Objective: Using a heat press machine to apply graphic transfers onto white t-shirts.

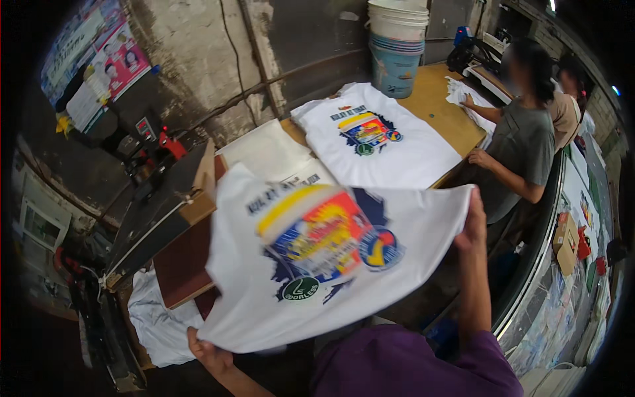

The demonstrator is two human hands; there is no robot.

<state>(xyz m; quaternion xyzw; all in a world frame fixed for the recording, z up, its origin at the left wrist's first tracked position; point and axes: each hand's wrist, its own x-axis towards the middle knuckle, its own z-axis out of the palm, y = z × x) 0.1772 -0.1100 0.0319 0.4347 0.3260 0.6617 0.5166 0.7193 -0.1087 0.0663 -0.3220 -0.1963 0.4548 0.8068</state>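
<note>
A white printed T-shirt point(410, 218) is stretched in the air between my two hands, its colourful front print facing up and slightly blurred. My left hand point(211, 355) grips its lower left corner, close to the heat press. At the upper right corner, my right hand point(472, 228) is closed on the cloth, its fingers partly behind the fabric. Beyond the held shirt, a pile of white T-shirts point(423, 145) with the same print lies on the wooden table point(444, 99).
On the left stands a heat press point(159, 218) with a dark red board; white cloth point(155, 317) hangs beneath it. Stacked buckets point(395, 56) stand at the table's back. Two people, one in a grey shirt point(529, 142), are at the right, beside a long printing table point(529, 324).
</note>
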